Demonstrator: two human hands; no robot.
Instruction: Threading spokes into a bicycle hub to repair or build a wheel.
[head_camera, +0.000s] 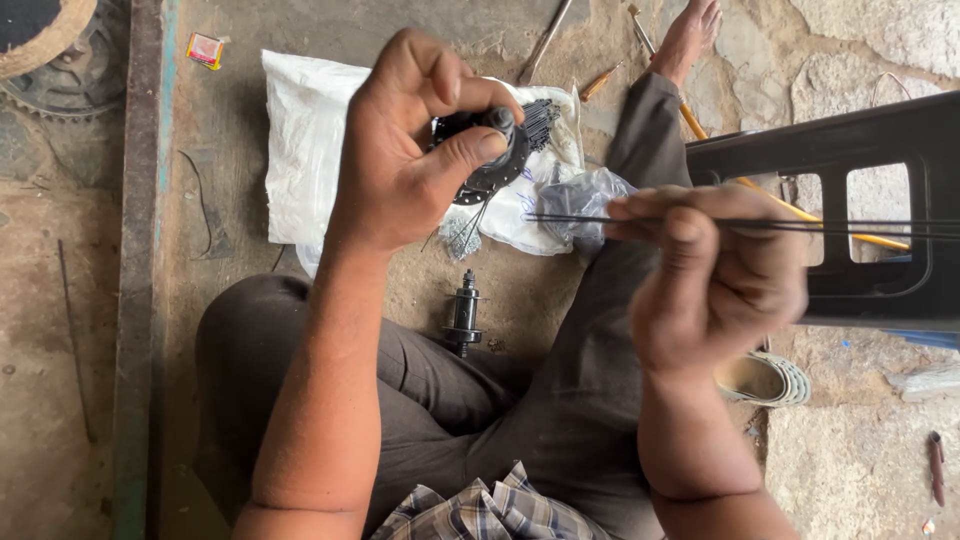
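The black wheel hub sits up in the left hand, thumb and fingers squeezed around it. The right hand pinches thin black spokes. It looks like spoke-fitting time; next, a spoke tip must meet a tiny hub hole. Another hub lies on the ground by the white bag

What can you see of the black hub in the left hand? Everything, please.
The hub is black, metal by its look, with a round flange ringed by small holes along its lower edge and a dark axle end poking out near the thumb. A bunch of thin black spokes fans from its upper right side. The left hand holds it raised above the white bag, fingers curled over the top and the thumb pressed across its face. Its far side is hidden.
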